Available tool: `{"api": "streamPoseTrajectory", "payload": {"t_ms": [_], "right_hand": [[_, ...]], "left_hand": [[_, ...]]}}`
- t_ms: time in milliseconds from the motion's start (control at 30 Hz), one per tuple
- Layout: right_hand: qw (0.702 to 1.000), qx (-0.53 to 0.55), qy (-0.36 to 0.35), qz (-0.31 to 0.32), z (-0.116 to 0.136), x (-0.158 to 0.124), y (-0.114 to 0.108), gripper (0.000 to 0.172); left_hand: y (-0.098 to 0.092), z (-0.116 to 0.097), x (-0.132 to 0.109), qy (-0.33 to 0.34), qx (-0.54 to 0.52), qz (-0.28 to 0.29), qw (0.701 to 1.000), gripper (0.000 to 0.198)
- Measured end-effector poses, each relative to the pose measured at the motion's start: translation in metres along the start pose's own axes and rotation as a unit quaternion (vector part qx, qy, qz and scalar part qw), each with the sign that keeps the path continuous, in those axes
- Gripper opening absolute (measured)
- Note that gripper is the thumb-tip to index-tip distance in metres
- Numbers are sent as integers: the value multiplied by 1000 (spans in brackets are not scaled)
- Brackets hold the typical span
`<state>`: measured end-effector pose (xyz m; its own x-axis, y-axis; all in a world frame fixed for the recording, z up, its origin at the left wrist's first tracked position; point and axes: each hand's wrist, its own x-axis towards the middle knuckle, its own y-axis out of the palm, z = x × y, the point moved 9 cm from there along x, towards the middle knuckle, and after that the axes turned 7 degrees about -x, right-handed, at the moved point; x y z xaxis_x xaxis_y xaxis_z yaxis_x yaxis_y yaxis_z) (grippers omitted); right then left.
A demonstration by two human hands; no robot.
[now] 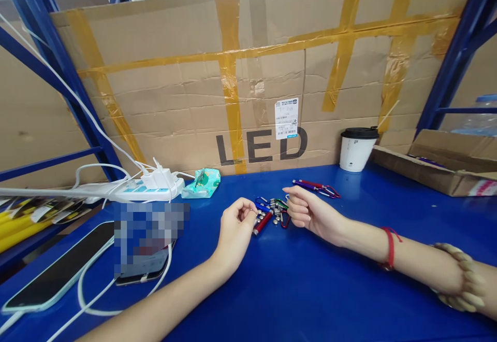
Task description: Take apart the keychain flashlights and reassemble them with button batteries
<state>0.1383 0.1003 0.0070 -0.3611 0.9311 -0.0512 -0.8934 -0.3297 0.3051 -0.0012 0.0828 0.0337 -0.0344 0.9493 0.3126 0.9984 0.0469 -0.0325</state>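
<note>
A small heap of keychain flashlights (272, 213) with coloured bodies and carabiner clips lies on the blue table (310, 290). My left hand (236, 228) rests just left of the heap, fingers curled, thumb and forefinger pinched at a small silver part. My right hand (306, 211) sits at the heap's right side, fingers curled inward; what they hold is hidden. Two more flashlights (316, 187), red and blue, lie apart behind my right hand.
A taped cardboard sheet (256, 72) marked LED walls the back. A lidded paper cup (356, 148) and an open carton (438, 166) stand at the right. At the left are a power strip (147, 186), a tissue pack (202, 182), two phones (54, 272) and cables.
</note>
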Motion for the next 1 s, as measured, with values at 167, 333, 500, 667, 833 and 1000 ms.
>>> {"api": "streamPoseTrajectory", "payload": {"t_ms": [167,333,500,667,833,1000], "right_hand": [[1000,-7,11,9,-4,0,1,50],[1000,-7,21,17,-6,2,0,49],[999,-23,14,35,-6,1,2,51],[998,-52,-10,44,-4,0,3,53],[996,-79,-22,38,-3,1,4,52],[995,-89,-22,27,0,-2,6,41]], "left_hand": [[0,0,1,8,-4,1,1000,8],[0,0,1,8,-6,0,1000,7],[1,3,0,6,-12,9,1000,7],[2,5,0,-1,-16,13,1000,7],[3,4,-1,-7,-13,14,1000,7],[3,5,-1,-17,-15,15,1000,7]]}}
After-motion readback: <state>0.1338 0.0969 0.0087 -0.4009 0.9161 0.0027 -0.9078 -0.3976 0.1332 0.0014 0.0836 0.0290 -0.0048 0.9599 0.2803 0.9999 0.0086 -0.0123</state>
